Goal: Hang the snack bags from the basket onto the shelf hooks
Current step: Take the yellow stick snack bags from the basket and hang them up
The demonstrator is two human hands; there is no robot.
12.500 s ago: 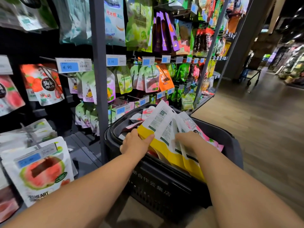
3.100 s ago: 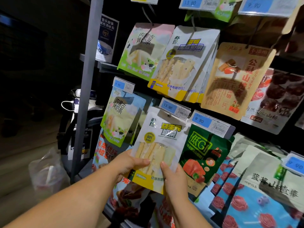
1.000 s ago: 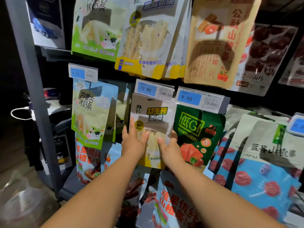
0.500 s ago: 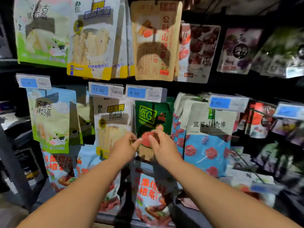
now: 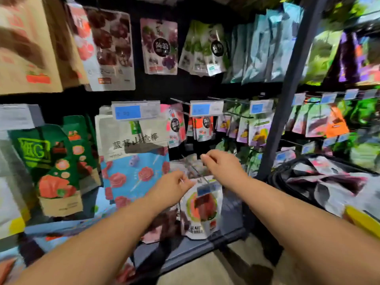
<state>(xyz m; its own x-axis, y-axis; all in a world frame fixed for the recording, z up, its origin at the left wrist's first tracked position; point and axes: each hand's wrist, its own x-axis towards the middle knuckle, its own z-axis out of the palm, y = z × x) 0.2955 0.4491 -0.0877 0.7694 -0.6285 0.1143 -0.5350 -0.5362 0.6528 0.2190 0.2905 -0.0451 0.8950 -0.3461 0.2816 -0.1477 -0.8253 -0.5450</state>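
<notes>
The black basket point(image 5: 283, 171) stands at the right with several snack bags point(image 5: 329, 182) lying in it. My left hand point(image 5: 172, 188) and my right hand point(image 5: 224, 167) are both in mid-air before the lower hooks, fingers loosely curled, holding nothing. They hover just left of the basket, in front of a watermelon-print bag point(image 5: 202, 210) hanging on a low hook. A blue and white hawthorn bag point(image 5: 133, 159) hangs to the left of my hands. The whole view is motion-blurred.
Rows of hanging snack bags fill the shelf wall, with blue price tags point(image 5: 135, 111) on the hook ends. A grey upright post point(image 5: 287, 87) separates two shelf sections. Bare wire hooks point(image 5: 181, 101) stick out near the middle. The shelf's base ledge point(image 5: 195, 254) runs below my arms.
My view has swung right along the shelf, and the basket has come into sight. My hands have left the hung cheese-stick bag and moved right, empty.
</notes>
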